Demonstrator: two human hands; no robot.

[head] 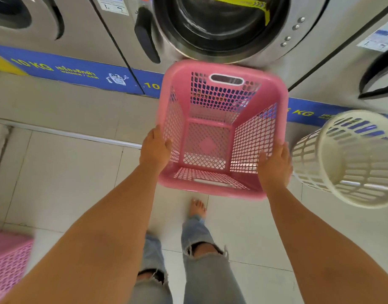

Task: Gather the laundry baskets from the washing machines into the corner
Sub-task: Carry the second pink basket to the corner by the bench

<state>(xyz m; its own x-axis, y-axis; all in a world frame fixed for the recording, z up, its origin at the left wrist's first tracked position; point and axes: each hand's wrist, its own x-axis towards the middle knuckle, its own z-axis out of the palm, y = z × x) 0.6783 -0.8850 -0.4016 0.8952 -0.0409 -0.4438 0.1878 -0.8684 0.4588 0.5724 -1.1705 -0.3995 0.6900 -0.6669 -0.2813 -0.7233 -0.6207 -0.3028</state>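
Note:
An empty pink square laundry basket (pixel 219 102) with mesh walls is held in front of a steel washing machine (pixel 223 25). My left hand (pixel 154 150) grips its left rim and my right hand (pixel 275 165) grips its right rim. The basket looks lifted off the floor and is slightly blurred. A round cream slatted basket (pixel 351 159) stands just to the right, close to my right hand. The corner of another pink basket (pixel 9 262) shows at the bottom left.
A row of front-loading washers lines the far side, with a blue band (pixel 74 71) along their base. More washers stand at the left (pixel 57 25) and the right (pixel 364 62). Pale floor tiles (pixel 68 172) spread below; my legs and a bare foot (pixel 197 208) are under the basket.

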